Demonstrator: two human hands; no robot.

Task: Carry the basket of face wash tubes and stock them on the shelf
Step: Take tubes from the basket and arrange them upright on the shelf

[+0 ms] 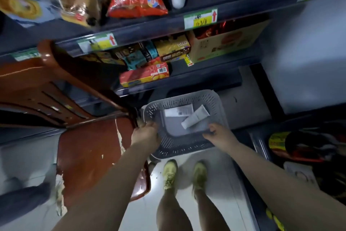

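Both hands (left hand (pixel 147 133), right hand (pixel 221 134)) grip basket (pixel 179 148) rim.

Single head view, steeply downward, close over hands, edges probably distorted

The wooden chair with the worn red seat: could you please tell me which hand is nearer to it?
Left. The left hand grips the grey perforated plastic basket at its rim beside the wooden chair with the worn red seat; the right hand grips the opposite rim, farther away.

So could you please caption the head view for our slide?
Both hands grip a grey basket holding face wash tubes below snack shelves.
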